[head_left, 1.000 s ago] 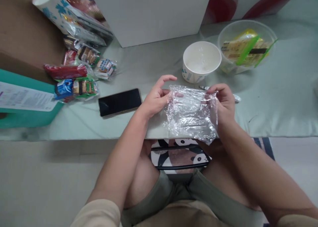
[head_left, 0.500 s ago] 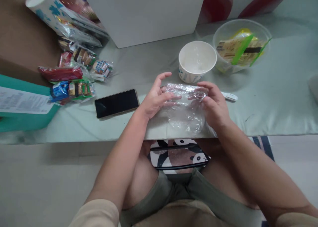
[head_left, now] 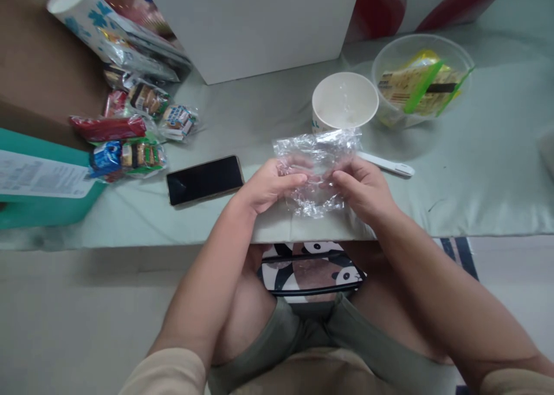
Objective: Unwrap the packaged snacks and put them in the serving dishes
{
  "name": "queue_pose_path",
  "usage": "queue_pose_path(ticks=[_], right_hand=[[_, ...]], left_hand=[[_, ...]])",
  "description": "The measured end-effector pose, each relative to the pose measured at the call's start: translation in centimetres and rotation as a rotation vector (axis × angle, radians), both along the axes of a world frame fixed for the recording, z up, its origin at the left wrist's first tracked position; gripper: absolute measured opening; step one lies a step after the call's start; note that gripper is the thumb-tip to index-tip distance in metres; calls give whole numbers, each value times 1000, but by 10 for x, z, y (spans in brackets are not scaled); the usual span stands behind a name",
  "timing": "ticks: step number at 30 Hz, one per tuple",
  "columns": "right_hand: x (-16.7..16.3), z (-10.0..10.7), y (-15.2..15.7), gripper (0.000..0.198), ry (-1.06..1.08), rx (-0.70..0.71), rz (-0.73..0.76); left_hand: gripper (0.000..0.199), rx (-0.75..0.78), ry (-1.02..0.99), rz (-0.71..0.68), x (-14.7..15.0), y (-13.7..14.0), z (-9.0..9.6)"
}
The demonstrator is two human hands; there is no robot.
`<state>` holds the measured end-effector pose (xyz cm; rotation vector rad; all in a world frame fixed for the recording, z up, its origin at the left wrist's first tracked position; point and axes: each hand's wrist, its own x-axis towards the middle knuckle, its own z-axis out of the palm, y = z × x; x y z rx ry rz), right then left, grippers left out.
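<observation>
A crinkled sheet or bag of clear plastic film [head_left: 318, 202] hangs between my two hands near the table's front edge. My left hand [head_left: 277, 184] pinches its left side, thumb pressed toward the fingers. On the other side my right hand [head_left: 361, 187] pinches it in the same way. The film's upper edge overlaps the lower front of a white paper bowl [head_left: 345, 102] just beyond. Partly behind my right hand lies a white plastic utensil [head_left: 396, 167], its near end hidden.
To the left lie a black phone [head_left: 205, 180] and several wrapped snacks [head_left: 142, 153]. A clear plastic tub [head_left: 422, 83] holding packets stands at the back right. A white box [head_left: 259, 32] rises behind, and a teal box [head_left: 47, 181] borders the left.
Both hands have closed in toward each other and now pinch the film lower down. The film's upper edge has risen in front of the bowl, and more of the white utensil shows.
</observation>
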<state>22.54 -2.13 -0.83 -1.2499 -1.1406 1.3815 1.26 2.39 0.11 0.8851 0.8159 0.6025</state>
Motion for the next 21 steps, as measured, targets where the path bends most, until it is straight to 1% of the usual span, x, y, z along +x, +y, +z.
queue_pose_path(ticks=[2,4,6,9,11,14,16,18,19,20,21], right_hand=[[0,1,0,21,-18,-28,7],[0,1,0,21,-50,-77,16],[0,1,1,20,-37,-114,-8],[-2,1,2,26,72,-131,-62],[-4,2,2,22,163,-139,-93],[-5,7,2,25,275,-151,-103],[-2,11,2,32,318,-138,-72],[2,12,2,50,310,-110,-31],[5,12,2,58,274,-98,-16],[6,11,2,62,219,-89,-10],[7,9,3,61,155,-84,-11]], left_hand=[[36,-21,67,17,2,0,1],[27,30,144,64,1,1,1],[23,105,187,82,-2,3,3],[28,153,118,89,-7,4,6],[32,133,55,120,-7,4,9],[29,125,8,166,-7,2,13],[24,129,-19,141,-7,2,14],[23,146,-52,82,-8,4,13],[28,164,-55,66,-8,5,11],[34,191,-38,60,-8,6,10],[38,228,2,66,-9,7,8]])
